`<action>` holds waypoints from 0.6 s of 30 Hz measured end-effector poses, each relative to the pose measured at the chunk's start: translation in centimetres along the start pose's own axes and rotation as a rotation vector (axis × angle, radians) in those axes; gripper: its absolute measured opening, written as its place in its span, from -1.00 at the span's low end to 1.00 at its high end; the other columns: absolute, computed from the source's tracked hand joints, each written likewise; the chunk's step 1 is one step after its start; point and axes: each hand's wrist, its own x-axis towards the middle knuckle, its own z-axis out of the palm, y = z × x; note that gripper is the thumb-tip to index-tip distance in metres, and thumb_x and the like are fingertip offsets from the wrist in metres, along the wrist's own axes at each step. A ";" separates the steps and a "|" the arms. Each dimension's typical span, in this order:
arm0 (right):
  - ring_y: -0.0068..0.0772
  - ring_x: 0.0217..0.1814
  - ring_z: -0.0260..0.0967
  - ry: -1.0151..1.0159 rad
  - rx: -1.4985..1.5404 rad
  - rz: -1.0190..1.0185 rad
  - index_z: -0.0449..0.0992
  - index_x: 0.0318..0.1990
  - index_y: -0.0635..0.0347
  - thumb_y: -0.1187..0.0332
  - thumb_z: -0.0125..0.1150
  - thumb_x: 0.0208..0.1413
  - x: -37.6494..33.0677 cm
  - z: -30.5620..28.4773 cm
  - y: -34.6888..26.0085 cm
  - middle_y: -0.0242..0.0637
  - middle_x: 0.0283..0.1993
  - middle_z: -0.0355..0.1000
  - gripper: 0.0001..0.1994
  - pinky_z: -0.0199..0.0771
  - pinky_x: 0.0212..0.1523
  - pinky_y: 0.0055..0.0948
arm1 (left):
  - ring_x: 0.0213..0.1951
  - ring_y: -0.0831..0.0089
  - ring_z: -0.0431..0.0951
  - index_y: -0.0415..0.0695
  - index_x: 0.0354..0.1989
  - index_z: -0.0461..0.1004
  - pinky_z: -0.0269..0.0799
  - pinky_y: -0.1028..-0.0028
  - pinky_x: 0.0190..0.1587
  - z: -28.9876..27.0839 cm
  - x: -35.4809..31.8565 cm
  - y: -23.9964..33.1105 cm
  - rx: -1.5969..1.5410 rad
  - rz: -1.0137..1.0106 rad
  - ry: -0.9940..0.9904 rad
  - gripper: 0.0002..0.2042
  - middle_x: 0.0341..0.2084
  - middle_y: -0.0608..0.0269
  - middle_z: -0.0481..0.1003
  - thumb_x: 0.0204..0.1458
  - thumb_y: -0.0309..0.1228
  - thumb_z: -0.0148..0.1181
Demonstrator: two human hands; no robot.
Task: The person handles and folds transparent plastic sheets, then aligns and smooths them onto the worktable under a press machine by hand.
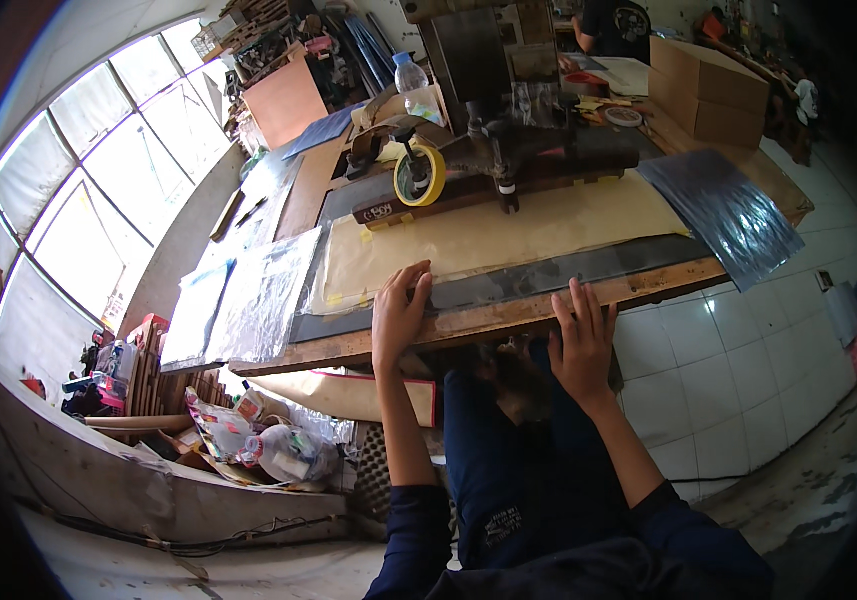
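My left hand (398, 312) rests at the near edge of the wooden worktable (508, 318), fingers stretched forward beside a dark mat (538, 280). Farther right, my right hand (582, 345) is raised near the same edge with its fingers apart. Neither holds anything. On the mat lies a long cream sheet (528, 245) with small yellow tape pieces. Above the sheet stands a dark metal press-like machine (501, 165). A roll of yellow tape (434, 178) hangs on its front left.
Clear plastic sheets (258, 295) cover the table's left end; a shiny dark plastic sheet (723, 215) overhangs its right. Behind are a cardboard box (708, 90), a plastic bottle (409, 75) and another person (618, 28). Bagged clutter (288, 452) lies below left.
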 end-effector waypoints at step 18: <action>-0.18 0.36 -0.07 0.002 -0.002 0.008 0.22 0.15 0.04 0.41 0.02 -0.01 0.0 0.1 0.0 -0.19 0.30 0.05 -0.51 -0.28 0.31 0.05 | -0.21 0.21 0.52 -0.24 -0.15 0.45 0.36 0.38 -0.14 0.0 -0.1 0.1 0.008 0.011 0.003 -0.73 -0.28 0.01 0.50 0.08 -0.32 0.02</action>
